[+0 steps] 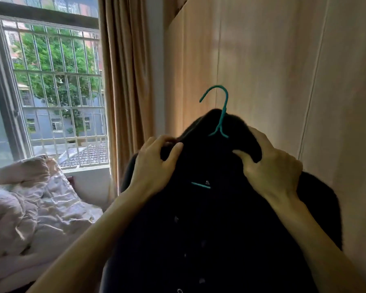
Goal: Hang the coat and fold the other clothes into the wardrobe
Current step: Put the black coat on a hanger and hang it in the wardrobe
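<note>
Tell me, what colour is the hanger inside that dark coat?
Teal green. The hanger shows best in the head view, its hook poking above the coat collar.

We count one black coat (209,229), and one teal hanger (221,115) inside it, with a single hook above the collar. We see two hands on the collar: one left hand (154,166) and one right hand (270,168). One small label (207,182) shows inside the neck. We make out at least three buttons (176,218) down the front; the dark cloth may hide more. Behind the coat we count one wardrobe (262,60). To the side we count one window (51,87), one curtain (125,81) and one rumpled quilt (30,204).
</note>
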{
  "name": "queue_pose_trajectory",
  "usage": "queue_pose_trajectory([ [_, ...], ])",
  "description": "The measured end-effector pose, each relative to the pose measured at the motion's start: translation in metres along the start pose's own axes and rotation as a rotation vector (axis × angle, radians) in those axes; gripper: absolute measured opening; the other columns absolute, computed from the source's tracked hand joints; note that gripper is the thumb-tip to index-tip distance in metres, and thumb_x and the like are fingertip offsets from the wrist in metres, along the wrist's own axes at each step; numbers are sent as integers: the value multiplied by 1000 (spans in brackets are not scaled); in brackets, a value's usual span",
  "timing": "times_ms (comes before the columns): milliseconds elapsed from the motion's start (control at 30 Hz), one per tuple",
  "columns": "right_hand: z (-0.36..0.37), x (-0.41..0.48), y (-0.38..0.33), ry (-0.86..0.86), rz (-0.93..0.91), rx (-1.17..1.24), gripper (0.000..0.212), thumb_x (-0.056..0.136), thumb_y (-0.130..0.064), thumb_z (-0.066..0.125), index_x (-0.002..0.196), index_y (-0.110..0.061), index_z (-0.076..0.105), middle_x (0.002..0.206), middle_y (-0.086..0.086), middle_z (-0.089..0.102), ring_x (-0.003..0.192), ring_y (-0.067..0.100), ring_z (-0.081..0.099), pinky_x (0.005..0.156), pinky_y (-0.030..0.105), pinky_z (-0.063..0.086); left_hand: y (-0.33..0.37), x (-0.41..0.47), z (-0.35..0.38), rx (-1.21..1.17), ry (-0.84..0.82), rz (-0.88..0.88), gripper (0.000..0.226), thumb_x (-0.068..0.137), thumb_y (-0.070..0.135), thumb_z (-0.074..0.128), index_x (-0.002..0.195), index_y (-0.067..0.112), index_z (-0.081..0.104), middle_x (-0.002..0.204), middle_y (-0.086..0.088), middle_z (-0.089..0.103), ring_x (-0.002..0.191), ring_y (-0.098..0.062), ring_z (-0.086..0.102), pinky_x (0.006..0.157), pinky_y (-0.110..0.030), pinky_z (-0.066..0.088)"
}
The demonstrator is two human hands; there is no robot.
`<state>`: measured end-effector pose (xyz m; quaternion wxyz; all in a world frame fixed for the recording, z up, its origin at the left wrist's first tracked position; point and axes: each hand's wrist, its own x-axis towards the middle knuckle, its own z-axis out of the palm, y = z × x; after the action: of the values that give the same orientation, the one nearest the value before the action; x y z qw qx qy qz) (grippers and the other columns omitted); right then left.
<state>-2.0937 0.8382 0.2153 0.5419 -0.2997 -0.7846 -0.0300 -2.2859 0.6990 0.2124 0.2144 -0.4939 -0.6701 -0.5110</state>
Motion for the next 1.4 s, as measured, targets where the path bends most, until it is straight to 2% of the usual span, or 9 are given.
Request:
queue_pose_trajectory([
  [167,28,12,-7,-49,97,-154,56,86,-52,57,138,-35,44,60,-2,55,53,17,39,50,20,20,-56,36,20,-108,-165,17,31,88,49,53,111,28,58,104,11,58,97,-5,55,89,-31,47],
  [333,58,22,-6,-6,149,-216,57,83,-52,60,135,-33,48,56,-9,48,42,16,38,48,12,24,-96,62,55,-214,-224,-5,31,86,52,54,108,31,59,104,12,58,93,-1,54,77,-11,38],
  [533,110,35,16,2,187,-246,59,83,-60,53,135,-33,45,85,0,70,62,24,62,53,33,54,-134,102,109,-299,-272,-11,35,88,51,51,111,27,61,103,8,61,89,0,57,75,-12,40],
  [633,134,34,30,53,169,-320,60,84,-63,51,134,-30,48,74,4,68,57,27,60,51,33,52,-153,117,140,-302,-298,15,34,88,52,47,107,29,61,103,8,63,89,-3,58,78,-19,44],
  [733,145,30,45,116,213,-403,60,85,-60,54,133,-24,52,55,6,60,45,27,52,47,29,44,-170,131,168,-307,-347,27,22,94,37,47,106,24,61,104,7,63,86,2,56,72,-9,38],
  [833,155,24,60,144,243,-447,61,85,-59,54,133,-23,53,58,8,63,47,29,56,49,30,45,-191,146,196,-278,-379,19,24,97,29,44,111,20,61,104,8,61,84,2,54,68,-5,34],
  [1000,178,15,64,110,320,-467,60,84,-60,53,134,-26,50,82,15,72,65,36,65,57,44,54,-237,164,248,-213,-448,44,28,97,29,42,113,16,61,102,6,60,90,-8,53,67,-9,34],
  [1233,229,-11,37,113,423,-616,59,82,-62,55,131,-29,52,87,17,72,73,39,67,59,48,54,-326,168,334,-34,-807,79,31,90,28,47,118,17,58,115,-9,63,97,-26,59,80,-33,45],
  [1400,277,-43,-15,125,571,-724,62,82,-65,53,134,-33,47,96,15,71,80,38,68,64,52,54,-361,169,373,-29,-913,243,31,93,31,43,116,18,59,115,-8,61,98,-28,59,78,-34,45],
])
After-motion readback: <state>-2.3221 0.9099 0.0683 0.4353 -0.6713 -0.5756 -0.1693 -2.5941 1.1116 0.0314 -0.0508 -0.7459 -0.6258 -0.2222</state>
